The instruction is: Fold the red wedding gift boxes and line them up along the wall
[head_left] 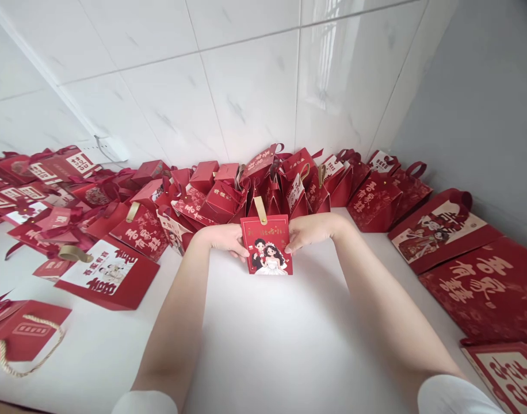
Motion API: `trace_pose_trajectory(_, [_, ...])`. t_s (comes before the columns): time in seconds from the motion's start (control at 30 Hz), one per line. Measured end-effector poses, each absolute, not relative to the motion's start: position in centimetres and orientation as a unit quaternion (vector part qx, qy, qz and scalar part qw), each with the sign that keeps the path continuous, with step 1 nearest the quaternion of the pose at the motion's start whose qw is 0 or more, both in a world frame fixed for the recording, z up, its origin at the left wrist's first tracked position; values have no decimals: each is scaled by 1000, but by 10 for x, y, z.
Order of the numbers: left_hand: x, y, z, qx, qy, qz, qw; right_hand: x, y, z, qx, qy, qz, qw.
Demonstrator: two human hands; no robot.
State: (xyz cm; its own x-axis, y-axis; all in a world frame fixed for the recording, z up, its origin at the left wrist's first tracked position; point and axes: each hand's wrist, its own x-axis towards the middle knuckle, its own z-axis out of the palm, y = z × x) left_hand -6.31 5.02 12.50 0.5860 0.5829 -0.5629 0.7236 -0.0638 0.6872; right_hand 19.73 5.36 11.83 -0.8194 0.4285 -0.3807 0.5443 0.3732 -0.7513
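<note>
White sleeves [145,403] edge my forearms [177,322] — my left hand [228,238] and right hand [309,234], equally near, have fingers clamped on opposite sides of the couple-printed red box [267,247], upright between them, gold strap [260,208] on top, just in front of the clustered gift boxes [220,201].

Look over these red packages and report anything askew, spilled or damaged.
Nothing looks spilled or torn. The packages along the tiled wall do look jumbled, leaning at mixed angles and overlapping. The couple-print package held between the left hand and right hand looks straight and undented.
</note>
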Motion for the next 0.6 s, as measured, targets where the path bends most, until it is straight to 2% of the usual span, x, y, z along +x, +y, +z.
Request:
trace_pose_trajectory(0.27, [-72,28,87,681,461,5,569,199,47,110,336,808,-484,18])
trace_pose_trajectory(0.4, [-70,16,69,704,454,89,539,200,36,111,358,787,-503,3])
trace_pose_trajectory(0.47, [-64,8,66,715,450,129,519,203,31,114,373,797,-475,-8])
trace_pose_trajectory(0.53, [-56,-1,64,722,449,209,483,207,29,113,389,811,-432,-57])
trace_pose_trajectory(0.6, [-47,-9,59,701,448,337,441,207,27,106,399,794,-425,-171])
